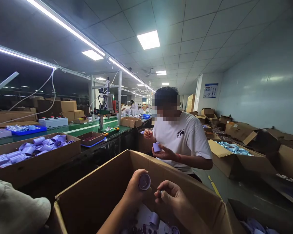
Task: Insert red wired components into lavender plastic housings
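Lilac plastic fills this moment: your left hand [134, 188] grips a small cup [144, 181], fingers wrapped round its wall so the open mouth faces up and toward you, likely so you can see inside. Your right hand [172, 196] sits just beside it, thumb and forefinger pinched narrow on a tiny part [161, 193] too small to identify. Both hands hover over the open carton [92, 191] in front of you, whose bottom holds more lilac pieces [151, 222], so anything dropped falls back among them and the stock stays within reach.

Across the carton a co-worker in a white T-shirt [185, 139] holds a similar cup [156, 147] in one hand and raises the other, fingers pinched, near the chest.

To your left a second carton [39, 159] lies heaped with the same lilac cups. Behind it runs a green bench [88, 130] with a brown tray [91, 139], a blue tray [29, 130] and a small press [107, 104]. To your right, open cartons [236, 156] sit on the floor, one filled with pale blue parts. A grey cloth [14, 208] shows at the lower left edge.
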Available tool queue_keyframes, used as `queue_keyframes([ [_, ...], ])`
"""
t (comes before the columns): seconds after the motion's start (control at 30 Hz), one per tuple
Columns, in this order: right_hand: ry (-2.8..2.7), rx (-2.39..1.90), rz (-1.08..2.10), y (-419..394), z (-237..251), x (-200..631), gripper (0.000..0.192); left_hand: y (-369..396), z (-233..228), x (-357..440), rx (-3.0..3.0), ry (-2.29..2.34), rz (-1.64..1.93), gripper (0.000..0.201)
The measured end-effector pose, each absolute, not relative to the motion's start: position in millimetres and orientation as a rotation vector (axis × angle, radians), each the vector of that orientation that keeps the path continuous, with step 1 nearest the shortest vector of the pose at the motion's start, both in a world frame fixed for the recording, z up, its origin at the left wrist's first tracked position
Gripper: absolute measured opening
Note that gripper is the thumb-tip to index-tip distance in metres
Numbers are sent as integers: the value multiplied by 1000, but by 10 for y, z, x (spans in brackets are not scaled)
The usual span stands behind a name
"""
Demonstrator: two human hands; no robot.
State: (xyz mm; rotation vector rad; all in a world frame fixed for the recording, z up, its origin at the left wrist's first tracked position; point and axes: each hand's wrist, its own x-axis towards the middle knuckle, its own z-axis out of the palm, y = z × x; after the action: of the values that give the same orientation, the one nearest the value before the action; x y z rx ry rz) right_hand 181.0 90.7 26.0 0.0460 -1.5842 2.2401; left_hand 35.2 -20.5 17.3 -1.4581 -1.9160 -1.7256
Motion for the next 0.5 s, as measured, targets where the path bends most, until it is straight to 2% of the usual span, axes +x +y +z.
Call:
queue_keyframes([
  [0.33,-1755,49,2162,857,290,1800,42,-169,171,426,-1447,-1892,-1656,43],
  [0.5,-1840,65,2177,839,248,1780,41,-148,122,399,-1430,-1761,-1497,40],
])
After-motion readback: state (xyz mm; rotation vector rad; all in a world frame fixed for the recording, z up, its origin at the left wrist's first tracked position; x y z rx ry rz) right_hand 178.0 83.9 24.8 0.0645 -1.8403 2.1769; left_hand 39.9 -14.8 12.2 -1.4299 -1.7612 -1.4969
